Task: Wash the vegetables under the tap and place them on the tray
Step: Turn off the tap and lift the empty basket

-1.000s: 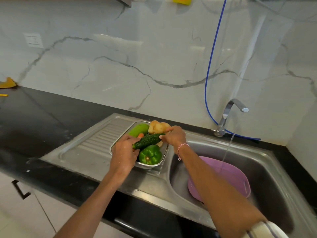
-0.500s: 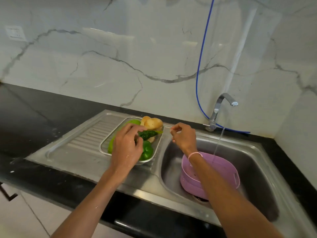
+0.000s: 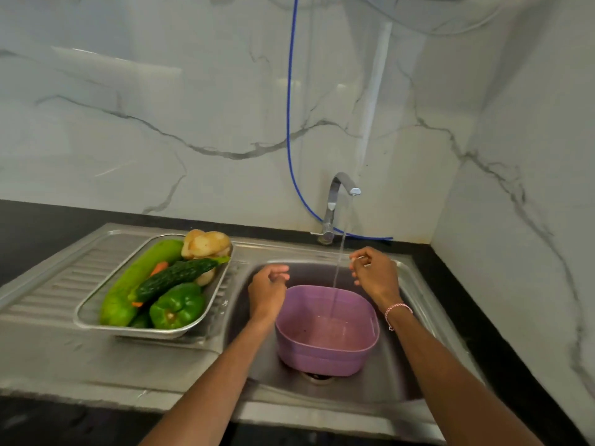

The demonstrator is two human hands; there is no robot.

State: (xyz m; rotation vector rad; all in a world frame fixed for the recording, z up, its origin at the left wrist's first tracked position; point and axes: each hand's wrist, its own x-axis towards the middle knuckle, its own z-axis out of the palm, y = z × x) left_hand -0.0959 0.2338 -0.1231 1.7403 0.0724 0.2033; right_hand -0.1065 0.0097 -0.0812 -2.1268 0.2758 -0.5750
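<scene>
A steel tray (image 3: pixel 87 312) on the drainboard holds a long light-green gourd (image 3: pixel 135 278), a dark bumpy bitter gourd (image 3: pixel 175 276), a green bell pepper (image 3: pixel 177 305), potatoes (image 3: pixel 206 243) and a bit of carrot (image 3: pixel 159 268). The tap (image 3: pixel 338 194) runs a thin stream into a purple tub (image 3: pixel 325 342) in the sink (image 3: pixel 415 320). My left hand (image 3: pixel 267 291) hovers left of the stream, fingers loosely curled, holding nothing. On the other side of the stream my right hand (image 3: pixel 375 275) hangs the same way, empty.
A blue hose (image 3: pixel 289 123) runs down the marble wall behind the tap. Black countertop (image 3: pixel 48 217) surrounds the sink, with a wall corner close on the right. The sink drain (image 3: pixel 317 377) shows under the tub.
Both hands have let go of the bitter gourd, now lying on the tray, and moved right over the sink to either side of the water stream.
</scene>
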